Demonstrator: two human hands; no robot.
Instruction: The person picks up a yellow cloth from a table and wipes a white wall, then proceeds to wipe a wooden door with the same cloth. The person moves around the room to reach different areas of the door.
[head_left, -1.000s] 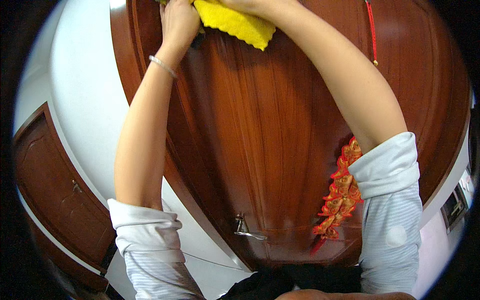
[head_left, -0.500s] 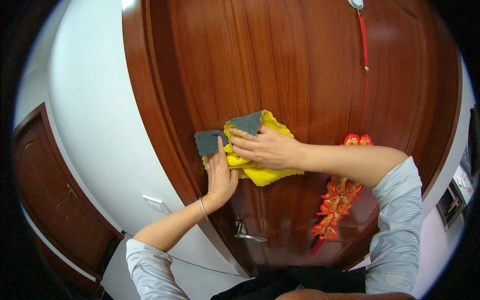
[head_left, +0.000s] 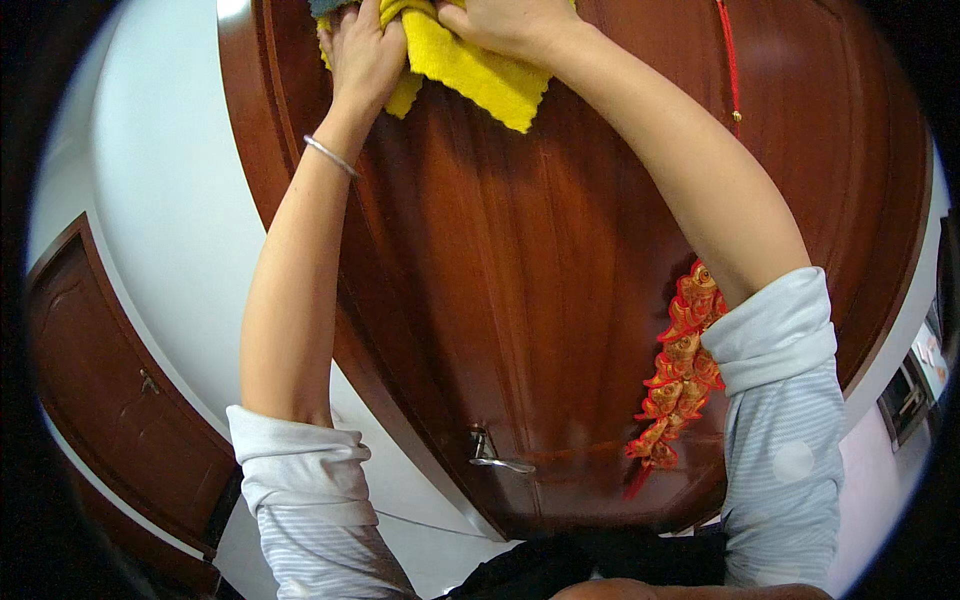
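Note:
High on the brown wooden door [head_left: 560, 250], a yellow and grey cleaning cloth [head_left: 480, 85] is bunched under both my hands. My left hand [head_left: 365, 55] presses its left part against the door, fingers bent over the fabric. To the right, my right hand [head_left: 510, 25] grips the bunched upper part; the top of the view cuts off some of its fingers. A loose yellow corner hangs below between the hands. Both arms reach upward, and a bracelet [head_left: 330, 157] circles my left wrist.
A metal door handle [head_left: 500, 460] sticks out low on the door. Red and gold fish ornaments [head_left: 680, 375] hang near my right elbow, under a red cord [head_left: 730, 60]. At left are a white wall [head_left: 165, 200] and another brown door [head_left: 110, 370].
Both hands have slid up the door with the cloth, and slightly left, from mid-door to the top of the view. My arms are now stretched further out.

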